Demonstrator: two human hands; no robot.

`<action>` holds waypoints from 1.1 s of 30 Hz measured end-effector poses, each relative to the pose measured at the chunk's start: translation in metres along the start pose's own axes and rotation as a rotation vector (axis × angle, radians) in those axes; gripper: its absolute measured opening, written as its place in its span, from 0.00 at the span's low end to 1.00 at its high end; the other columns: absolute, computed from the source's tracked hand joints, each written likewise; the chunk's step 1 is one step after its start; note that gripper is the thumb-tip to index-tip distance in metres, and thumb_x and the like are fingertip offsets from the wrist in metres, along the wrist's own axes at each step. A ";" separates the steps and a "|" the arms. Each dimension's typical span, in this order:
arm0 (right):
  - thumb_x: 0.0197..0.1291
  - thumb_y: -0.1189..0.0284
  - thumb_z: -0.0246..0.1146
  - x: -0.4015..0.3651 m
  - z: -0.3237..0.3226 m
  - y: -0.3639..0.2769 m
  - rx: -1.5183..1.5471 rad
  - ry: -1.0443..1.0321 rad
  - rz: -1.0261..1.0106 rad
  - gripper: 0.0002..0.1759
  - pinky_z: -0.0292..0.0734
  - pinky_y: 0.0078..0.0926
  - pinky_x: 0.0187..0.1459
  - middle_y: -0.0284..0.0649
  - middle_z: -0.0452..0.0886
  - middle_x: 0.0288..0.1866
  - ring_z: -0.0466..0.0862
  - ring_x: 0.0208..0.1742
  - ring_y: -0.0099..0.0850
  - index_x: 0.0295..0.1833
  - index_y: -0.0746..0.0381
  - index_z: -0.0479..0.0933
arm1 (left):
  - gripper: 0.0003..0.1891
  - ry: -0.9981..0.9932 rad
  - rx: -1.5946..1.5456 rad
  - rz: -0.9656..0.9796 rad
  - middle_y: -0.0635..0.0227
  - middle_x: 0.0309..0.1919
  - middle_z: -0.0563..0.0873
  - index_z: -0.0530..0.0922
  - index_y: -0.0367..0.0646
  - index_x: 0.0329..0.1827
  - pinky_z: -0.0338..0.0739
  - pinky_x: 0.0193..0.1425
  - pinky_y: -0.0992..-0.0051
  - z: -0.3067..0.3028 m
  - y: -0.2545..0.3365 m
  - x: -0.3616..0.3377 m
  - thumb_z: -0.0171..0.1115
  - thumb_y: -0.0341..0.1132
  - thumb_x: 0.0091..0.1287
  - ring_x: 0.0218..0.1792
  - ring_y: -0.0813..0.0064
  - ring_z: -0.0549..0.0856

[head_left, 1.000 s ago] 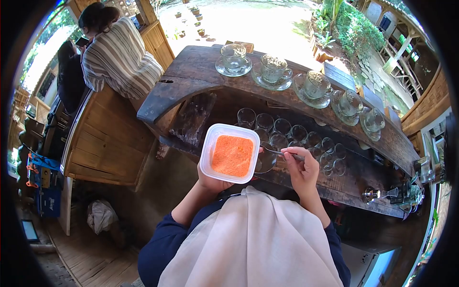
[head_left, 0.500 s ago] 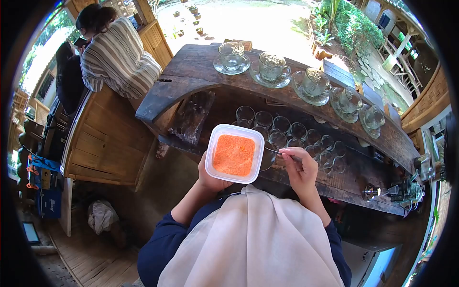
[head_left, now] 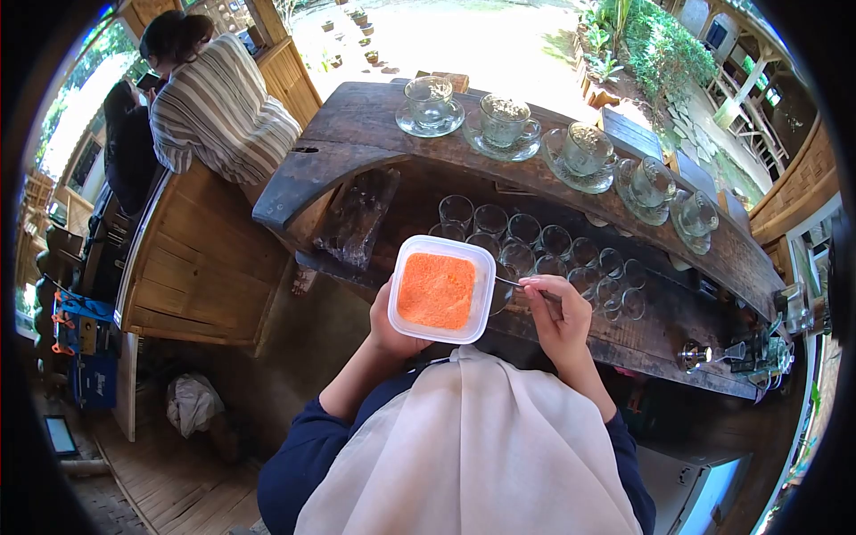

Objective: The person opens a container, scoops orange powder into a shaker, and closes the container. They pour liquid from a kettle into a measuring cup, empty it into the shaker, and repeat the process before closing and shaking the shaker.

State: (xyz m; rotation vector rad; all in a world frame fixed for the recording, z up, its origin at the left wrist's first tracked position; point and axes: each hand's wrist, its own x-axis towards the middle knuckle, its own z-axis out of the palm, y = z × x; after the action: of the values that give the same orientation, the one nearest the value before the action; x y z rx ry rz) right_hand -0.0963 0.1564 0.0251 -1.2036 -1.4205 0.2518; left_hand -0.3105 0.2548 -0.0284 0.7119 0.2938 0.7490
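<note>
My left hand (head_left: 390, 328) is wrapped round the side of a square white plastic container (head_left: 484, 308), holding it in front of my chest. Inside lies orange powder (head_left: 437, 291), fairly level. My right hand (head_left: 563, 323) pinches the handle of a thin metal spoon (head_left: 506, 281) just right of the container. The spoon's tip reaches the container's right rim; its bowl cannot be made out. Beyond the container, several empty-looking drinking glasses (head_left: 522, 230) stand in rows on the lower wooden shelf.
Several glass cups on saucers, such as this cup (head_left: 505, 120), line the curved wooden counter (head_left: 348, 120). Two people are at the left, one in a striped shirt (head_left: 223, 111), behind a wooden partition (head_left: 201, 259). Glassware (head_left: 767, 358) stands at the shelf's right end.
The container has shifted very slightly right and down in my left hand. The spoon has tilted a little, its container-side end slightly lower. My right hand has barely moved.
</note>
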 end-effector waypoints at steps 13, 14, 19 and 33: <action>0.57 0.86 0.63 -0.004 0.000 0.002 0.003 0.068 -0.004 0.09 0.81 0.25 0.42 0.47 0.84 0.40 0.86 0.41 0.33 0.43 0.67 0.75 | 0.29 -0.064 -0.135 -0.124 0.56 0.69 0.66 0.60 0.41 0.71 0.61 0.72 0.53 0.020 0.014 -0.009 0.37 0.51 0.74 0.69 0.57 0.68; 0.57 0.86 0.63 -0.003 0.000 0.000 -0.028 0.042 -0.037 0.09 0.81 0.25 0.43 0.47 0.84 0.40 0.86 0.41 0.33 0.43 0.67 0.75 | 0.29 -0.054 -0.142 -0.121 0.56 0.69 0.66 0.60 0.41 0.71 0.61 0.72 0.52 0.019 0.013 -0.009 0.38 0.51 0.74 0.69 0.57 0.68; 0.56 0.87 0.63 -0.004 0.004 -0.005 -0.046 0.018 -0.059 0.11 0.81 0.25 0.43 0.47 0.84 0.40 0.86 0.41 0.34 0.44 0.67 0.74 | 0.31 -0.208 0.298 0.161 0.56 0.70 0.65 0.60 0.42 0.72 0.61 0.72 0.51 0.025 0.016 -0.014 0.39 0.53 0.73 0.69 0.55 0.68; 0.56 0.87 0.62 -0.007 0.003 -0.001 -0.002 0.048 -0.084 0.10 0.81 0.25 0.42 0.47 0.84 0.41 0.86 0.42 0.34 0.43 0.67 0.76 | 0.32 -0.158 -0.264 -0.056 0.56 0.71 0.64 0.59 0.43 0.72 0.59 0.72 0.52 0.018 0.011 -0.015 0.40 0.55 0.72 0.70 0.55 0.66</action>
State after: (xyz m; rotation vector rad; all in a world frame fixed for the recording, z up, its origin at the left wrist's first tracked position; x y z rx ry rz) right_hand -0.1007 0.1522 0.0207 -1.1417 -1.4262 0.1630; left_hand -0.3184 0.2409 -0.0079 0.5064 0.0688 0.6592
